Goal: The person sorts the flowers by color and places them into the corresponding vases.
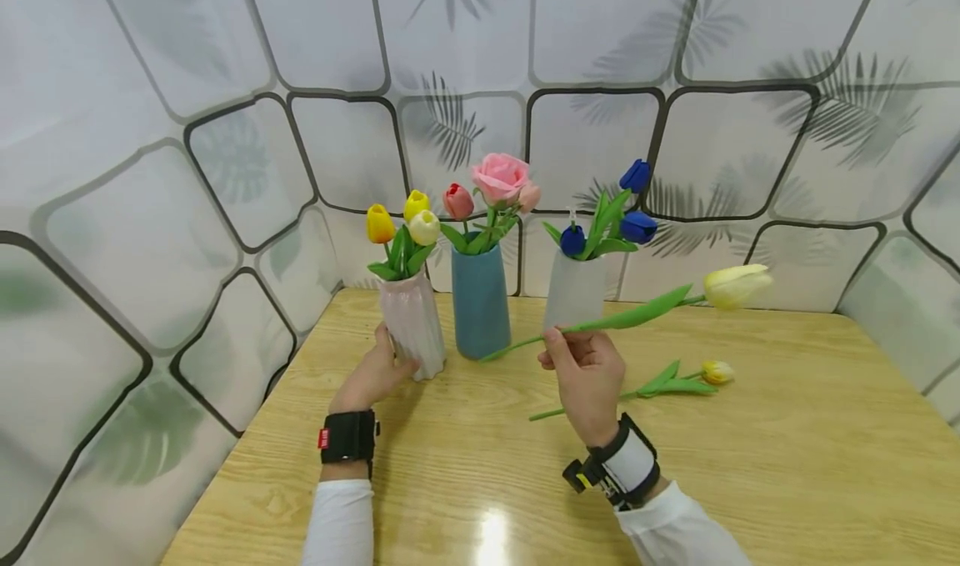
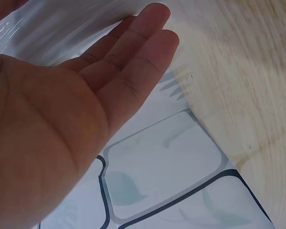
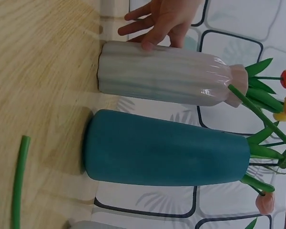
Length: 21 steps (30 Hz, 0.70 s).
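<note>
My left hand [image 1: 372,372] is at the lower left side of a pale pink ribbed vase [image 1: 414,324]; its thumb touches the vase and its fingers are fairly straight in the left wrist view. Orange, yellow and cream tulips [image 1: 401,228] stand in that vase. My right hand [image 1: 588,378] pinches the green stem of a pale yellow tulip [image 1: 737,287] between thumb and fingers. The flower points right, and its stem end reaches across the front of the blue vase [image 1: 480,308]. In the right wrist view, the held stem [image 3: 257,112] crosses the pink vase's neck.
A pink rose [image 1: 501,177] and a red tulip [image 1: 457,202] stand in the blue vase. Right of it, a white vase [image 1: 573,291] holds blue tulips [image 1: 637,227]. Another yellow tulip [image 1: 717,373] lies on the wooden table [image 1: 810,449], partly behind my right hand. Patterned sheeting [image 1: 600,41] surrounds the table's back and sides.
</note>
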Motion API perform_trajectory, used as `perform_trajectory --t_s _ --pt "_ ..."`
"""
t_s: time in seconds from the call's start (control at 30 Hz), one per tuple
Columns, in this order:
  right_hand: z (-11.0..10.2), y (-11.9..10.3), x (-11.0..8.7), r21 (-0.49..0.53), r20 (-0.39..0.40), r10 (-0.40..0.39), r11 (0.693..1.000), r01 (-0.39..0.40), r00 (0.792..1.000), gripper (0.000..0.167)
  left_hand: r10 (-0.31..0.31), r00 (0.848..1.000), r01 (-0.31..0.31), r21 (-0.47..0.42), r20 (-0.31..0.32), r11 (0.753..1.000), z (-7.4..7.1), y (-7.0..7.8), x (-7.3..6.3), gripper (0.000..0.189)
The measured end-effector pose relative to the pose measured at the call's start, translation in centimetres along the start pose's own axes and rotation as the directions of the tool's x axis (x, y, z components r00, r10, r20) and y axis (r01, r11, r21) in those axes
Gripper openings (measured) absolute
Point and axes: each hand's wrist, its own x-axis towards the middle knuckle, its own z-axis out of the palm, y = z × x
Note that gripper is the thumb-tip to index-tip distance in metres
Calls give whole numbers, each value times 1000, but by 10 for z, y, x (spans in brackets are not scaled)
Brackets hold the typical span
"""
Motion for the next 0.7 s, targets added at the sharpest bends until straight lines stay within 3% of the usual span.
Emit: perform_trajectory --t_s 0.27,0.4,0.5,0.6,0.7 --pt "27 3 14 -122 116 -120 983 134 986 11 4 1000 -4 9 -7 1000 1 1 -1 90" --pt "42 3 21 -137 183 -260 948 286 948 20 2 1000 -2 7 -5 1000 1 1 0 89" --pt "54 1 26 -116 234 -322 928 355 917 22 -8 1000 8 -2 -1 1000 1 0 0 89" --pt "67 -5 31 -83 242 -377 910 406 894 12 -7 1000 7 -7 3 1000 0 -1 1 90" --pt "80 -20 38 -13 225 -458 881 473 860 27 2 1000 -2 -7 1 1000 1 -1 1 90"
